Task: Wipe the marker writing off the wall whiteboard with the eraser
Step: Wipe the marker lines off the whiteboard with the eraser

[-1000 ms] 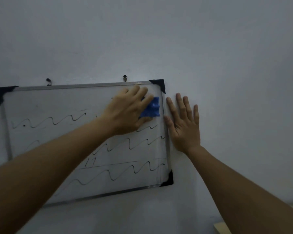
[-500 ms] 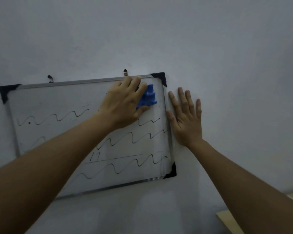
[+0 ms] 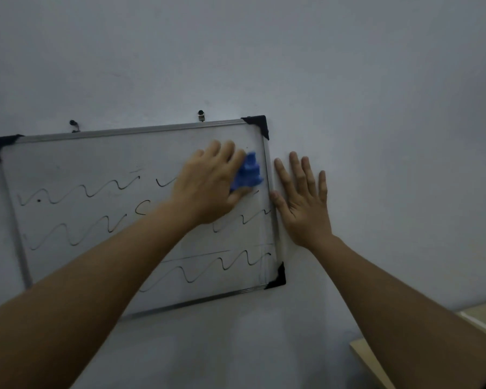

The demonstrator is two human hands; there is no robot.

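A metal-framed whiteboard [image 3: 68,164] with black corner caps hangs tilted on the wall. Black wavy marker lines [image 3: 76,189] run across it in three rows, with a straight line above the lowest row. My left hand [image 3: 208,186] presses a blue eraser [image 3: 249,172] flat on the board near its upper right corner. The eraser shows between my fingers and thumb and looks blurred. My right hand [image 3: 303,200] lies flat on the wall with fingers spread, its thumb touching the board's right frame edge.
Two small wall hooks [image 3: 200,115] hold the board's top edge. A pale wooden surface [image 3: 376,360] juts in at the lower right corner. Plain grey-white wall [image 3: 376,108] surrounds the board.
My left hand and the eraser went up toward the top right corner, then came back down. The camera view shifted, and more of the board's left side shows. My right hand stayed flat on the wall.
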